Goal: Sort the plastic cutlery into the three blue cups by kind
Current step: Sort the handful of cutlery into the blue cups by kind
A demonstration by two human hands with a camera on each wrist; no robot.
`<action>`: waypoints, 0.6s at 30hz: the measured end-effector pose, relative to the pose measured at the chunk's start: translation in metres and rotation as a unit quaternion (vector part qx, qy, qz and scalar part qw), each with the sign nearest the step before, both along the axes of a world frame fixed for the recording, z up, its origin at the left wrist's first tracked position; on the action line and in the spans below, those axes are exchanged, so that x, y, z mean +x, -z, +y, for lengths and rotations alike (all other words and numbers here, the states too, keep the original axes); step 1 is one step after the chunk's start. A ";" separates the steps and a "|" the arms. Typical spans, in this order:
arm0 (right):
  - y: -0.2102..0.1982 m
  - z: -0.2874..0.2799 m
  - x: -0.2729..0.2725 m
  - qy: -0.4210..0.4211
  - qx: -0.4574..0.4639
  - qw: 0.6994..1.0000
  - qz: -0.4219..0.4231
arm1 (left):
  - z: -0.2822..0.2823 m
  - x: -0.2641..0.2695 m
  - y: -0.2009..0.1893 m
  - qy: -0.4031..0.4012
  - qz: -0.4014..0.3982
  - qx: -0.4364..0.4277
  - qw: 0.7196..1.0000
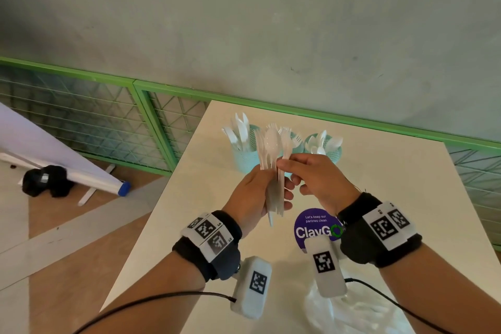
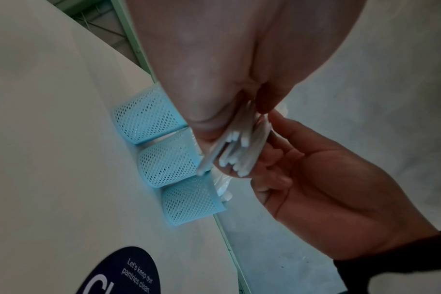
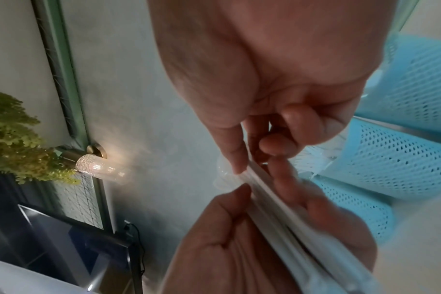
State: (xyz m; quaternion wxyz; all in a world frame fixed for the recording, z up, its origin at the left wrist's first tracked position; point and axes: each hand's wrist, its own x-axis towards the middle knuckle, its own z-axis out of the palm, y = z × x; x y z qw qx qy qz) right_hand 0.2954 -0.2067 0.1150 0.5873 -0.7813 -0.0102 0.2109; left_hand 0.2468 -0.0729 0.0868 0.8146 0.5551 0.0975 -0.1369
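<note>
Left hand (image 1: pixel 253 192) grips a fanned bundle of white plastic cutlery (image 1: pixel 273 154), thin flat handles, forks plus one spoon facing up. Right hand (image 1: pixel 320 176) pinches one fork handle in that bundle with thumb and forefinger. Behind stand three light-blue perforated mesh cups (image 2: pixel 149 121), round, holding knives, forks, spoons. Purple round sticker (image 1: pixel 314 225) reads "Let's keep our pantries clean". Smooth white bench (image 1: pixel 393 198); grey wall, green mesh railing.
</note>
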 end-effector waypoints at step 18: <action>-0.013 -0.051 0.059 0.151 -0.005 0.982 -0.111 | -0.007 0.023 0.013 -0.002 0.000 0.118 0.993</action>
